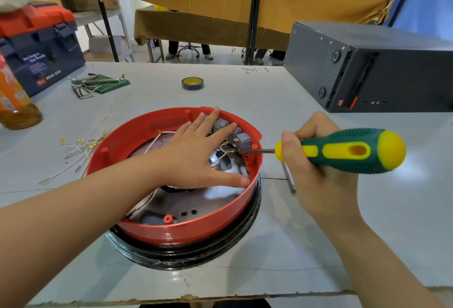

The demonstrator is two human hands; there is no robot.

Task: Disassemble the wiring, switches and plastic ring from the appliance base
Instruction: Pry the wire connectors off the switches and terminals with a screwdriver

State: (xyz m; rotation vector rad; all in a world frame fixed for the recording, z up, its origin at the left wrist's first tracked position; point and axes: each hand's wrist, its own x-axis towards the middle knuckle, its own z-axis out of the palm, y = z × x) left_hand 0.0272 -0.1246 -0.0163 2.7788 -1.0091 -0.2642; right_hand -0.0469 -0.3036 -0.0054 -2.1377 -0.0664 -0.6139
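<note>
Screwdriver work inside the round red plastic appliance base [186, 230] on the pale grey worktop [318, 246].
The left hand [196, 158] lies flat inside the base, fingers straight and spread, pressing on the metal plate near the grey switch blocks [235, 133] at the base's far right wall. The right hand [316, 167] has its grip curled round the green and yellow screwdriver [353, 150], whose metal tip reaches over the base's right rim to the brass terminals and white wires [224, 152] beside the switches. Loose white leads with brass terminals [78, 150] lie left of the base; a roll of black tape [193, 83] sits beyond it.
</note>
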